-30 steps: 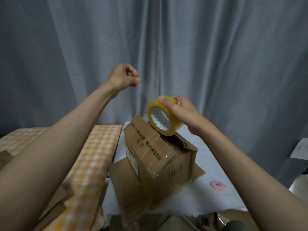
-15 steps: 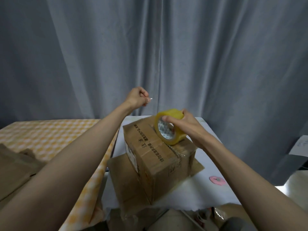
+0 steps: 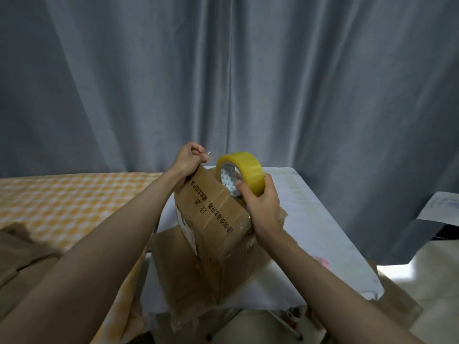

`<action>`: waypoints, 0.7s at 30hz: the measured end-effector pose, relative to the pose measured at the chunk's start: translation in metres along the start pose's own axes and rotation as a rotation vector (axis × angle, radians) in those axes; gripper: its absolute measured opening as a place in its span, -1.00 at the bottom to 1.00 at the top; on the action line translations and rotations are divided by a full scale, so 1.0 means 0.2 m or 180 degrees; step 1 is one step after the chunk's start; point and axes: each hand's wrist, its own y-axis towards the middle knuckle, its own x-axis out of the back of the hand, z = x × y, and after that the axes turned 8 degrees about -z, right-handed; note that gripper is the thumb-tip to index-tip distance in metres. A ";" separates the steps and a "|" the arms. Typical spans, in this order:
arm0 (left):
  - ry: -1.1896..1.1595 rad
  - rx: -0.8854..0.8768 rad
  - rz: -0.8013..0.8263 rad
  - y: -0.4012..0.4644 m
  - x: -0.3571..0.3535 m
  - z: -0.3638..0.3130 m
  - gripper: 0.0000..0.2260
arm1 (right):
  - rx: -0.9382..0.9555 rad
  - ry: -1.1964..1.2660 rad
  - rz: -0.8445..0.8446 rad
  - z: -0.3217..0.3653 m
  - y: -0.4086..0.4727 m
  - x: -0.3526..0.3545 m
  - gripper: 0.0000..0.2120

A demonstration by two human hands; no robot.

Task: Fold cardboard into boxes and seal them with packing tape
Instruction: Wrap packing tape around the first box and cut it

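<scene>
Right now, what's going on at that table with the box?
A person is taping a cardboard box that stands on a flattened cardboard sheet on the white-covered table. The right hand grips the yellow tape roll just above the box's top. The left hand pinches the free end of the clear tape at the box's far top edge. That strip does not look pressed down yet. More flat cardboard lies on the checked cloth.
</scene>
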 end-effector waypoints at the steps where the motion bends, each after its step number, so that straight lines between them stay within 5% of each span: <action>1: -0.0020 -0.0016 -0.0020 0.00 -0.02 0.01 -0.89 | 0.0027 0.0027 -0.0040 -0.01 0.01 0.01 -0.79; 7: 0.0128 0.0085 -0.0036 0.00 -0.09 0.04 -0.91 | 0.0219 0.0225 -0.0120 -0.04 0.01 0.02 -0.79; 21: 0.0787 0.0427 -0.0700 -0.10 -0.13 0.05 -0.92 | -0.0696 0.0968 0.0426 -0.03 0.20 0.13 -0.69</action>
